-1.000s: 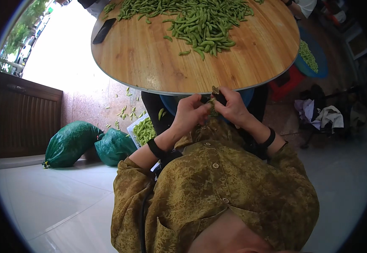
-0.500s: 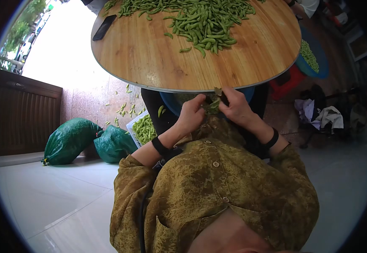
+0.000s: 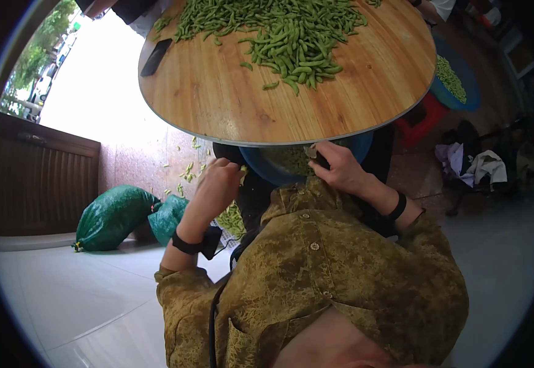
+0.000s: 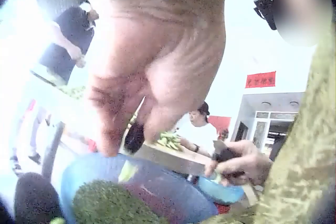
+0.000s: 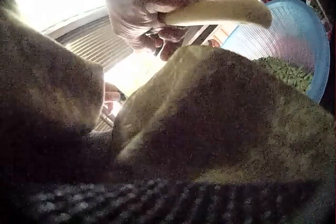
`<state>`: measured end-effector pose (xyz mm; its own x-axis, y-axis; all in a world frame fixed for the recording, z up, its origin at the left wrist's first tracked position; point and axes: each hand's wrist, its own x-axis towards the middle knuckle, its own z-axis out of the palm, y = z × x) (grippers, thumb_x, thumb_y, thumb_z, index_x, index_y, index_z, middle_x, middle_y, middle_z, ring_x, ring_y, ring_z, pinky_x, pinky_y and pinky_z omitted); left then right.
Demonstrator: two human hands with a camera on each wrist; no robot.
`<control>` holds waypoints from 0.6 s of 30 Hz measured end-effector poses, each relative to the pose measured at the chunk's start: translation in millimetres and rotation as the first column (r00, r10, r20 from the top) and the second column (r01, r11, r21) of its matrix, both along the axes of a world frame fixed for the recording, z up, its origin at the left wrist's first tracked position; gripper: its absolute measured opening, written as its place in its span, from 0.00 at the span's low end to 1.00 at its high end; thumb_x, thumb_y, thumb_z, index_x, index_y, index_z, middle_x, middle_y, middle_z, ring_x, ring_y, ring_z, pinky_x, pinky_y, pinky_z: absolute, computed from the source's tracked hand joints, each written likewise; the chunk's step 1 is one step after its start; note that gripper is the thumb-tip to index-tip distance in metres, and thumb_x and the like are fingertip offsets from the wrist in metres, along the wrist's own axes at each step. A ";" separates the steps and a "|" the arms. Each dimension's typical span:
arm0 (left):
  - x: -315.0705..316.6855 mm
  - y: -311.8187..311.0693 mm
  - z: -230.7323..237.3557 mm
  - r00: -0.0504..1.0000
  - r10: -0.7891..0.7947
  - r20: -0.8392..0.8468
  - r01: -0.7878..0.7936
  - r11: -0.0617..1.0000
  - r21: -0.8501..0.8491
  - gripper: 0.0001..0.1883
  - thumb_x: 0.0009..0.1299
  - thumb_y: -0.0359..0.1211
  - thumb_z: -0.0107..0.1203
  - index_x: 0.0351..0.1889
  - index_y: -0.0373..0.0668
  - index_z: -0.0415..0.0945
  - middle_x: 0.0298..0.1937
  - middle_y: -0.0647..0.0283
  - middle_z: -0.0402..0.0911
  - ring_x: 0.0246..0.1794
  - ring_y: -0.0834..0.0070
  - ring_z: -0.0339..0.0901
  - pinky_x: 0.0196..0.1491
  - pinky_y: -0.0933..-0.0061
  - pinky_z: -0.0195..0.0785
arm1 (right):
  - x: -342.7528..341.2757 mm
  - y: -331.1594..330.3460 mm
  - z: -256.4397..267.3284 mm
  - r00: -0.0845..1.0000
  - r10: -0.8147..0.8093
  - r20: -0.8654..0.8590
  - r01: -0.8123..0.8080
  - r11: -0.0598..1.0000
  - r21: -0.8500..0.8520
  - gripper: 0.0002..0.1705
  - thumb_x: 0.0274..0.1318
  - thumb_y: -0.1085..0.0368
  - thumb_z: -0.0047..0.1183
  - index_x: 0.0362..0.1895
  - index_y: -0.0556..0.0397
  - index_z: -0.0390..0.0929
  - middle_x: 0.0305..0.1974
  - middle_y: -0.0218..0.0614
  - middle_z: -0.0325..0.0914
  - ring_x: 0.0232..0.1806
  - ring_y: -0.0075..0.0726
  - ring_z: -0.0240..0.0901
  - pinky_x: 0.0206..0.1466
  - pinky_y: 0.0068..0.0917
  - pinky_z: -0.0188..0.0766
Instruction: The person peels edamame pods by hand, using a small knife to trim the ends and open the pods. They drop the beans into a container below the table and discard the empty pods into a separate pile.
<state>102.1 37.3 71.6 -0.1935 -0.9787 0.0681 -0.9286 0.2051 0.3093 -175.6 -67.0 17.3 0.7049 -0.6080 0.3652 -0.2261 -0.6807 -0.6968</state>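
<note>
My left hand [image 3: 219, 184] is curled, out to the left beside my thigh, over the white crate of green pods [image 3: 231, 221]. A pale green bean pod [image 3: 243, 176] shows right at its fingertips; in the left wrist view this pod is just below the fingers. My right hand [image 3: 338, 167] stays at the table's front edge, its fingers bent around a small dark piece with a greyish tip [image 4: 218, 149], whose kind I cannot tell. A pale tan, curved, elongated shape [image 5: 220, 13] juts from that hand in the right wrist view. Under the table edge a blue basin [image 3: 265, 168] holds a green mass.
A round wooden table [image 3: 218, 110] carries a large heap of bean pods [image 3: 297, 49] and a phone [image 3: 155, 57]. Green sacks [image 3: 116, 218] stand on the left floor near scattered pods. At the right are a blue tub [image 3: 472, 92], a red stool [image 3: 423, 119] and cloths [image 3: 487, 168].
My left hand has swung left, away from my right hand, to over the crate. Both hands were close together before, with greenish bits between them. My right hand has barely moved.
</note>
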 end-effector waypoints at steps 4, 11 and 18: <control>-5.5 -45.8 21.3 0.977 0.018 -0.211 -0.067 0.971 -0.230 0.04 0.63 0.26 0.53 0.34 0.36 0.74 0.32 0.49 0.74 0.37 0.49 0.73 0.41 0.55 0.67 | 6.6 2.8 2.8 0.996 -0.015 0.086 0.021 0.998 -0.058 0.14 0.46 0.73 0.56 0.37 0.63 0.67 0.33 0.51 0.69 0.36 0.59 0.70 0.35 0.41 0.68; -7.7 -181.6 -39.2 0.978 0.018 -0.206 -0.091 0.932 -0.350 0.08 0.62 0.30 0.55 0.38 0.37 0.77 0.35 0.48 0.76 0.37 0.47 0.75 0.38 0.55 0.67 | 1.6 -2.8 11.0 0.989 -0.075 0.128 0.052 0.983 0.177 0.12 0.52 0.72 0.54 0.40 0.61 0.69 0.28 0.43 0.72 0.25 0.46 0.74 0.28 0.34 0.69; -25.1 -172.2 -24.5 0.920 0.172 -0.352 -0.218 0.971 -0.097 0.09 0.58 0.31 0.58 0.33 0.35 0.77 0.29 0.51 0.79 0.30 0.57 0.78 0.34 0.62 0.69 | 1.2 -15.4 28.4 0.941 -0.175 0.290 -0.169 0.499 0.850 0.15 0.65 0.65 0.42 0.53 0.57 0.67 0.27 0.29 0.68 0.18 0.18 0.61 0.17 0.17 0.58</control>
<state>76.9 -134.9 47.2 0.0576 -0.9723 0.2265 -0.7986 0.0913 0.5949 -174.4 -82.4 45.7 0.6591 -0.7366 -0.1519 0.1067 0.2916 -0.9506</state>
